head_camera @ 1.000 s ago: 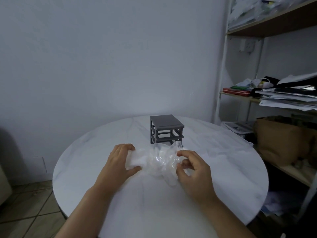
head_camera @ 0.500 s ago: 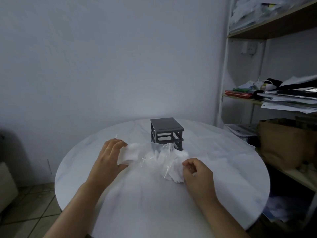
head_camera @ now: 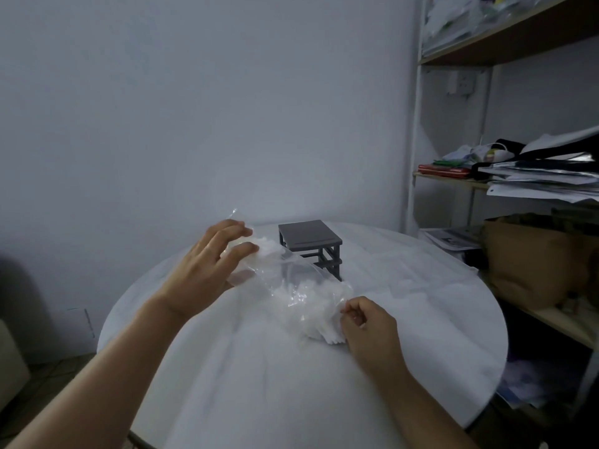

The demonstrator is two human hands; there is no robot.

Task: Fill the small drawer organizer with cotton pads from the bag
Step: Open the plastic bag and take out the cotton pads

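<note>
On one table (head_camera: 421, 306), two hands, left (head_camera: 207, 264) and right (head_camera: 369, 325), pinch one cotton-pad bag (head_camera: 291, 286) before one organizer (head_camera: 309, 236).

view: single, head-worn | faces: forward and down | range: close above round table (head_camera: 421, 319)

The bag (head_camera: 291, 280) hid the lower near corner of the drawer organizer (head_camera: 309, 236), and I could not tell whether any drawer sat in its frame. The cotton pads (head_camera: 319, 306) blurred into one white mass behind the plastic, too soft to count, and my right grip (head_camera: 369, 328) curled over whatever edge it pinched. Both my forearms and the near rim of the surface (head_camera: 421, 319) ran off the bottom edge.
</note>
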